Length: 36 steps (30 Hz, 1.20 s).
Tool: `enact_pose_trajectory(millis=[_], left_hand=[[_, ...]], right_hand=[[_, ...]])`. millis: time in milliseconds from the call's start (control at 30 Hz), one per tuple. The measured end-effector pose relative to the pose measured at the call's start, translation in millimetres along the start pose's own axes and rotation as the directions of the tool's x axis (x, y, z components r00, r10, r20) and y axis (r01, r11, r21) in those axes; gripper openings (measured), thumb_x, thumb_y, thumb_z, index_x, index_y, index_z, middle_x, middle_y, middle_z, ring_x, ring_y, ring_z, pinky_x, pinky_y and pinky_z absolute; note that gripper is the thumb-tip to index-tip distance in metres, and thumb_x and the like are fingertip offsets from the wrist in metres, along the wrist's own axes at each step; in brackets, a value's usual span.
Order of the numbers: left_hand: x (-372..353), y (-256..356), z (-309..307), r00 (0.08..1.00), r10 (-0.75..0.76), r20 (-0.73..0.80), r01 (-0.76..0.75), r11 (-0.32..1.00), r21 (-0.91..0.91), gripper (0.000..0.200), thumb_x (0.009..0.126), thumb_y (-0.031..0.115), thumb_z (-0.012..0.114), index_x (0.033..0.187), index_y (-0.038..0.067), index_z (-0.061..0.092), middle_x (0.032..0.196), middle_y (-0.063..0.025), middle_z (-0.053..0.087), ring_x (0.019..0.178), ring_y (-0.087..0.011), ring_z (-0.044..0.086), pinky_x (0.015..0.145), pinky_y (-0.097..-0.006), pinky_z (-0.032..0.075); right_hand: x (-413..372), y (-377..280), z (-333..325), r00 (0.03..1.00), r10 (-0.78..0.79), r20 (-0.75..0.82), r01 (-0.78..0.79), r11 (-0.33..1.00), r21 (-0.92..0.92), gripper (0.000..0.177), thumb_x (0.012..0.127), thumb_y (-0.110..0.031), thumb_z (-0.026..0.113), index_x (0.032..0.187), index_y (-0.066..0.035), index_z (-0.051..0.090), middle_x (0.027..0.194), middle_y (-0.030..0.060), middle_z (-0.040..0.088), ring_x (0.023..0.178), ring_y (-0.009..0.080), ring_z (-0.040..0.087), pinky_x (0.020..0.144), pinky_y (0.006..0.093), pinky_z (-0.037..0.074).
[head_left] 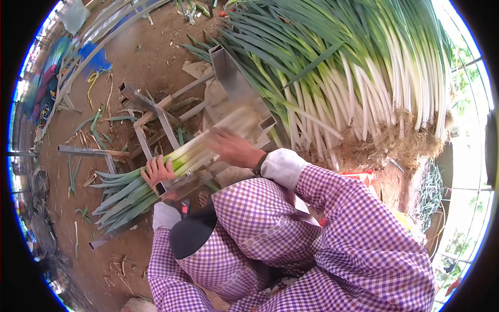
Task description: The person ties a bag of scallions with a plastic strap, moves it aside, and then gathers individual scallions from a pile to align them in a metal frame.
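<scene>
From the head camera we look down over checked sleeves at a bundle of leeks (193, 153) lying across a low metal frame (150, 106) on bare earth. Its long axis runs on a slant from lower left to upper right: the green leaves fan out to the lower left, and the pale shanks point to the upper right, towards a square steel tube (228, 70) that slopes down from the frame.

The left hand (157, 172) sits where green turns to white, fingers curled down over the stalks and clamped on the bundle. The right hand (234, 148) lies further along the same axis, on top of the white shanks and nearer their ends. It is smeared by motion blur, so we cannot tell whether its fingers close round the stalks or only rest on them. Between the two hands a short stretch of the bundle shows bare.

Beyond the right hand, a large heap of leeks (353, 67) fills the upper right (roots and clinging soil turned towards the wearer, leaves away). Stray cut leaves (99, 122) lie scattered on the earth to the left of the frame.
</scene>
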<state>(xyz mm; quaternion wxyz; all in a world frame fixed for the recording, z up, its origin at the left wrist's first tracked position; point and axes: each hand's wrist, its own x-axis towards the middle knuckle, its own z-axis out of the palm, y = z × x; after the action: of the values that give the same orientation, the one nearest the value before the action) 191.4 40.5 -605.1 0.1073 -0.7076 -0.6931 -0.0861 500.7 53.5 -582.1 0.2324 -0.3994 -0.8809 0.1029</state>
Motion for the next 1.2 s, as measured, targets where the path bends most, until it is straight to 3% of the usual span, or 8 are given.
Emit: enact_pose_trajectory(millis=[167, 467, 567, 667, 800, 900, 967, 1200], left_hand=[[1.1, -0.1, -2.6, 0.999, 0.035, 0.007, -0.035, 0.999, 0.026, 0.037, 0.098, 0.042, 0.055, 0.124, 0.016, 0.061, 0.124, -0.0040, 0.061, 0.127, -0.0232, 0.049, 0.116, -0.0541, 0.023], [3.4, -3.6, -6.0, 0.998, 0.058, 0.018, -0.058, 0.998, 0.012, 0.038, 0.097, 0.041, 0.055, 0.124, 0.015, 0.060, 0.126, -0.0052, 0.060, 0.127, -0.0238, 0.049, 0.113, -0.0557, 0.024], [5.3, -8.3, -4.0, 0.997, 0.025, 0.080, -0.028, 0.999, 0.036, 0.042, 0.097, 0.043, 0.055, 0.129, 0.016, 0.060, 0.128, -0.0027, 0.060, 0.130, -0.0218, 0.048, 0.114, -0.0591, 0.021], [10.5, -0.5, -21.0, 0.977, -0.043, 0.211, 0.031, 0.998, 0.058, 0.046, 0.099, 0.047, 0.053, 0.132, 0.016, 0.060, 0.136, -0.0016, 0.059, 0.135, -0.0218, 0.045, 0.119, -0.0592, 0.015], [3.6, -4.6, -6.6, 0.993, 0.019, 0.116, -0.031, 0.994, 0.103, 0.045, 0.098, 0.047, 0.053, 0.129, 0.015, 0.061, 0.134, -0.0030, 0.061, 0.134, -0.0230, 0.047, 0.117, -0.0589, 0.019], [6.7, 8.3, -25.6, 0.990, -0.003, 0.143, -0.007, 0.997, 0.071, 0.042, 0.099, 0.044, 0.053, 0.127, 0.014, 0.060, 0.132, -0.0048, 0.061, 0.132, -0.0236, 0.049, 0.115, -0.0576, 0.024], [-0.6, -8.8, -3.2, 0.989, 0.137, 0.047, -0.144, 0.969, 0.201, 0.039, 0.099, 0.041, 0.053, 0.127, 0.014, 0.059, 0.129, -0.0060, 0.061, 0.130, -0.0248, 0.050, 0.113, -0.0558, 0.028], [-3.5, -7.9, 6.1, 0.990, 0.093, 0.102, -0.109, 0.981, 0.158, 0.041, 0.101, 0.041, 0.050, 0.130, 0.013, 0.057, 0.131, -0.0070, 0.060, 0.133, -0.0261, 0.048, 0.114, -0.0562, 0.026]], right_hand=[[-22.0, -0.6, -7.1, 0.997, 0.036, -0.067, -0.045, 0.990, -0.133, 0.005, 0.080, -0.015, 0.061, 0.080, -0.010, 0.061, 0.093, 0.0071, 0.059, 0.098, 0.0248, 0.061, 0.083, 0.0394, 0.051], [-10.7, 9.0, 20.3, 0.990, 0.074, -0.123, -0.087, 0.990, -0.108, 0.010, 0.081, -0.016, 0.061, 0.090, -0.014, 0.066, 0.097, 0.0044, 0.061, 0.101, 0.0248, 0.061, 0.084, 0.0395, 0.050], [-12.8, 14.1, 22.1, 0.953, 0.055, -0.297, -0.098, 0.986, -0.132, 0.010, 0.081, -0.016, 0.061, 0.090, -0.015, 0.066, 0.097, 0.0046, 0.061, 0.100, 0.0249, 0.060, 0.083, 0.0411, 0.050], [-26.1, 16.9, 14.4, 0.964, 0.227, -0.140, -0.244, 0.963, -0.117, 0.011, 0.082, -0.016, 0.060, 0.091, -0.015, 0.066, 0.098, 0.0052, 0.062, 0.100, 0.0253, 0.060, 0.083, 0.0431, 0.049], [-26.7, 16.3, 18.6, 0.960, 0.252, -0.120, -0.272, 0.942, -0.195, 0.013, 0.082, -0.017, 0.059, 0.093, -0.013, 0.066, 0.103, 0.0070, 0.063, 0.103, 0.0271, 0.061, 0.085, 0.0452, 0.049], [-33.5, 16.0, 16.4, 0.943, 0.120, -0.309, -0.183, 0.966, -0.181, 0.016, 0.082, -0.017, 0.059, 0.096, -0.012, 0.067, 0.108, 0.0095, 0.063, 0.111, 0.0287, 0.060, 0.089, 0.0459, 0.049], [-36.0, 12.4, 9.2, 0.954, 0.176, -0.243, -0.212, 0.968, -0.134, 0.020, 0.082, -0.018, 0.059, 0.099, -0.011, 0.067, 0.113, 0.0116, 0.063, 0.116, 0.0300, 0.060, 0.093, 0.0463, 0.049], [-35.0, 4.4, -31.9, 0.983, 0.177, -0.042, -0.170, 0.977, 0.131, 0.007, 0.077, -0.012, 0.062, 0.082, -0.007, 0.060, 0.085, 0.0147, 0.060, 0.087, 0.0358, 0.064, 0.071, 0.0480, 0.051]])
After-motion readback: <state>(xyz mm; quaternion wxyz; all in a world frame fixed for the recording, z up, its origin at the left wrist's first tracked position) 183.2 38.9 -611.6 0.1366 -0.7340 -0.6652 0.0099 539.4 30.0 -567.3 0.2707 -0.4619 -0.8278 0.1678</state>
